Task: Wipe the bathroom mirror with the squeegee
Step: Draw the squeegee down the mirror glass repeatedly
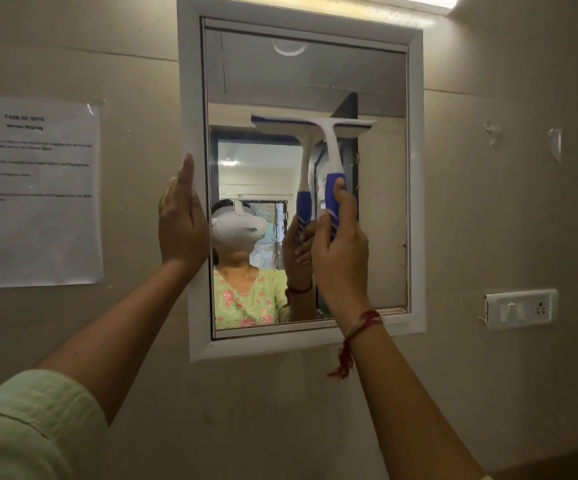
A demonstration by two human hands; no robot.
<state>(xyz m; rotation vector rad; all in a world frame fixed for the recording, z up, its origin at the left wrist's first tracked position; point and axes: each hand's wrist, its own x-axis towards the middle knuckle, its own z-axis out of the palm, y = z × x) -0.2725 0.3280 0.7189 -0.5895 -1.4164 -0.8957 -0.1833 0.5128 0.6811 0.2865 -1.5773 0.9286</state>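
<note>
Grips one squeegee (329, 147) in the right hand (339, 258), fingers (341, 192) curled tight round the blue lower part of the handle, thumb lying up along its front. Holds the single white blade bar level across the upper middle of the one wall mirror (381, 202), more toward the right half, seemingly against the glass, though cannot tell for sure whether touching. Lays the left hand (182, 230) upright against the left side of the one white frame (190, 98), fingers (187, 171) straight and together, clamped on nothing. Shows in the glass one reflected squeegee just left of the real one, and one reflected person in a white headset and a green flowered top. Counted at the arms: two bare forearms, one pale green sleeve (28, 427) on the left, one red thread (356, 334) tied round the right wrist. Counted on the wall: one printed paper sheet (34, 192) left of the mirror, text mostly too blurred to read; one white switch plate (519, 309) to the lower right; one lit strip light (419, 0) above
</note>
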